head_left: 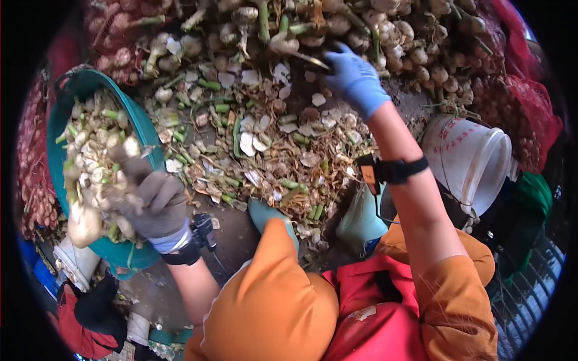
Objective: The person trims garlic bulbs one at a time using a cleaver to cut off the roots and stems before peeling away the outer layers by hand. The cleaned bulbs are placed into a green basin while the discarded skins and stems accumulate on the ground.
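My left hand, in a dirty brown glove, is over the green basket of garlic. Its fingertips are blurred, so I cannot tell whether it grips anything. A large pale bulb lies just left of it, near the basket's rim. My right hand, gloved in blue, is closed around a thin tool whose narrow metallic end points left, toward the garlic pile. The tool's handle is hidden in the fist.
Peelings and cut green stems cover the ground between my hands. On the right a white bucket lies tilted, beside red mesh sacks. My boots stand at the peelings' near edge.
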